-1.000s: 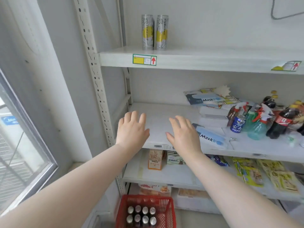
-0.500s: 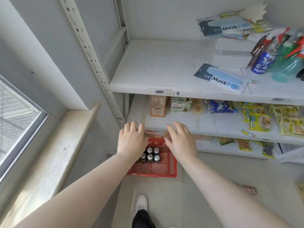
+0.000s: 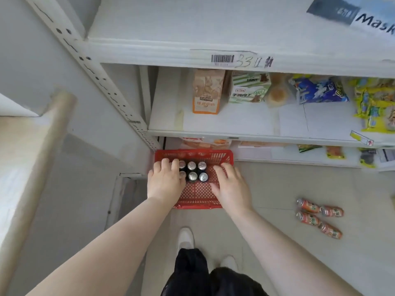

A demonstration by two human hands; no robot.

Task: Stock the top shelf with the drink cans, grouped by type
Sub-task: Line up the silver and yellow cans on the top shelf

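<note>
both hands, left hand [image 3: 165, 182] and right hand [image 3: 229, 185], are open and hold nothing over dark shiny-topped cans [image 3: 193, 171] in the red plastic basket [image 3: 198, 197]; 4 orange cans [image 3: 319, 217] lie right. most stocking looks left.

Both your arms are extended forward and down, bare forearms converging slightly. Your left hand [image 3: 165, 181] is palm-down, fingers [image 3: 168, 165] together and loosely curled, gripping nothing visible. Your right hand [image 3: 230, 185] is palm-down too, fingers spread and flat, thumb out toward the left hand.
</note>
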